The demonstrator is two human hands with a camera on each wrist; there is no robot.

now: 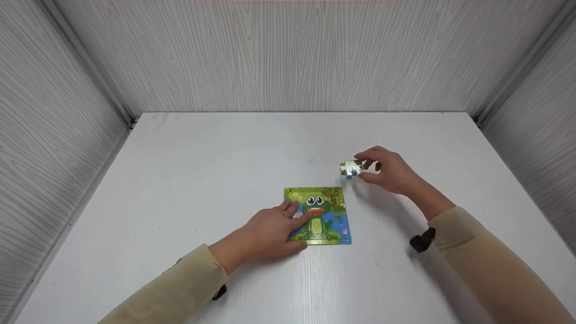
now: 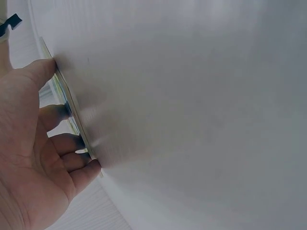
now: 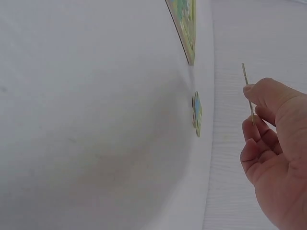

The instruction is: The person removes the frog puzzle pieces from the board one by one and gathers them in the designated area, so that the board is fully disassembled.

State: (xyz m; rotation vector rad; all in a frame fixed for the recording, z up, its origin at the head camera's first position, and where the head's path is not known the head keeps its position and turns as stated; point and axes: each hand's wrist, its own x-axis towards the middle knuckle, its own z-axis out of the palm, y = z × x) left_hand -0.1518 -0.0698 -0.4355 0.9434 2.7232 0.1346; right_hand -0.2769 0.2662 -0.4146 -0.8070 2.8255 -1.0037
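Observation:
A square jigsaw puzzle [image 1: 334,223] with a green frog picture lies flat on the white table. My left hand [image 1: 270,229] rests on its left side, fingers spread over the picture and thumb at the near edge. In the left wrist view, the left hand [image 2: 38,139] touches the puzzle's thin edge. Beyond the puzzle's far right corner, my right hand [image 1: 387,171] pinches a small glossy puzzle piece [image 1: 350,167] between thumb and fingers, raised off the table. That piece [image 3: 247,91] appears edge-on in the right wrist view. Another puzzle piece [image 3: 197,115], partly blue, lies on the table below.
The white table [image 1: 202,162] runs back to a grey wood-grain panel [image 1: 297,54]. Similar panels stand at the left [image 1: 40,148] and right [image 1: 540,94]. Dark straps hang at both sleeve cuffs.

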